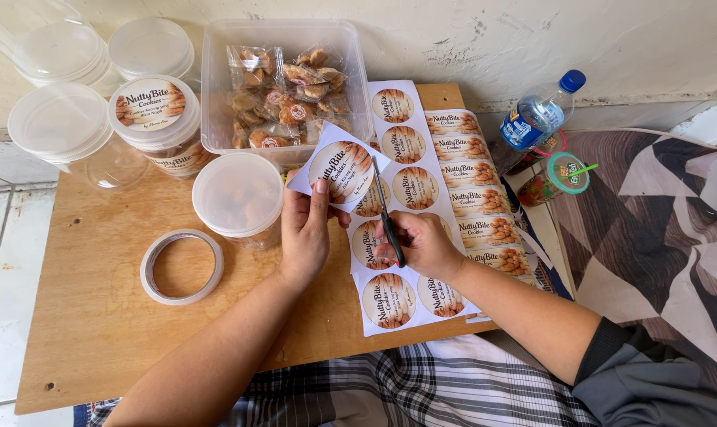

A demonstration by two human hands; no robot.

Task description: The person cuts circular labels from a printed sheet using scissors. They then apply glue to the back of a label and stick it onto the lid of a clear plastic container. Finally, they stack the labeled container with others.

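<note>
left hand point(305, 236): clenched on a cut piece of label paper point(339, 168) bearing one round cookie label, thumb on its lower edge, the piece held up above the wooden board point(98, 316), just in front of the clear tub.

right hand point(422, 243): closed around the handles of a pair of scissors point(387, 220), blades pointing up and meeting the right edge of the held paper.

label sheet point(398, 237): white, printed with round cookie labels, lay flat under the right hand on the board. a second sheet of oblong labels point(473, 205) lay just beside it to the right.

clear rectangular tub point(283, 47): stood at the back of the board, holding small wrapped cookies point(291, 99).

round lidded plastic jar point(238, 198): unlabelled, stood near the left hand. a labelled jar point(154, 119) stood behind it; further empty jars point(62, 126) were at the far left.

roll of clear tape point(181, 266): lay flat on the board, left of the left forearm.

water bottle point(542, 112) and green-lidded cup point(560, 178): on the floor, right of the board.
</note>
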